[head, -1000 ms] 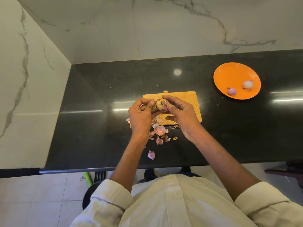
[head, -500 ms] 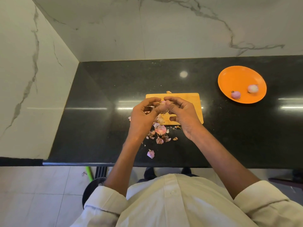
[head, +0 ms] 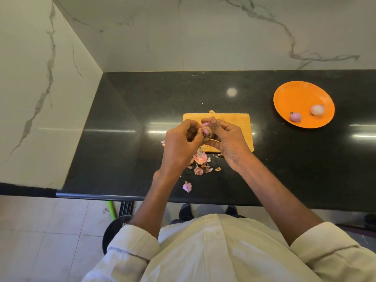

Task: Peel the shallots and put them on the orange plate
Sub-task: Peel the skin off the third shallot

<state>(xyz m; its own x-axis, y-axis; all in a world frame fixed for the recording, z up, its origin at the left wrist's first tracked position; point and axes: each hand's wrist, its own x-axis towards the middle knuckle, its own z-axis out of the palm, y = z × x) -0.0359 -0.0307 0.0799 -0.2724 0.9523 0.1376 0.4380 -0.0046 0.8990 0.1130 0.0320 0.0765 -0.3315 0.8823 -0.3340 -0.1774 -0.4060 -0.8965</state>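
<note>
My left hand [head: 180, 144] and right hand [head: 228, 139] pinch the shallot [head: 206, 132]; pulling hard, it could slip away.

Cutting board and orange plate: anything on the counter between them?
Nothing: in the head view the black counter between the cutting board and the orange plate is bare, showing only light reflections.

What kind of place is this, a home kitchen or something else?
Probably a kitchen, though home or not is unclear: a polished black stone counter below white marble-look walls, a rectangular wooden cutting board, and a round orange plate with peeled shallots.
</note>
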